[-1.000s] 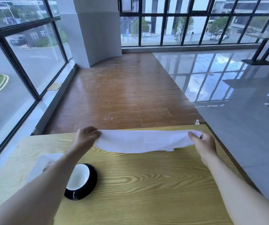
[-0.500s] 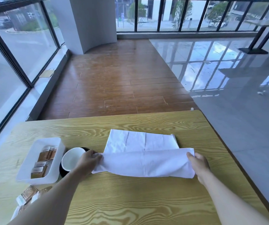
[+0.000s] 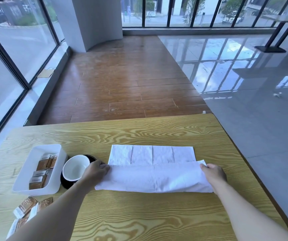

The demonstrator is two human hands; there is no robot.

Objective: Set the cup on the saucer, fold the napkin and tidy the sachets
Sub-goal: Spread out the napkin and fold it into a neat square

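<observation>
Napkin (image 3: 152, 171): laid crosswise on the tabletop (image 3: 139, 214); near flap raised
Left hand (image 3: 94, 172): fingers pinched on left corner
Right hand (image 3: 213, 173): fingers pinched on right corner

Bare tabletop (image 3: 139, 214) is lying open near of the napkin (image 3: 153, 171); left of the napkin, cup (image 3: 75, 168) and tray (image 3: 26, 178) are crowding the way.

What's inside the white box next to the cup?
The white box holds brown and white sachets standing in rows against its right side; the rest of the floor looks bare. What lies beneath the sachets is hidden. More sachets lie loose on the table.
</observation>
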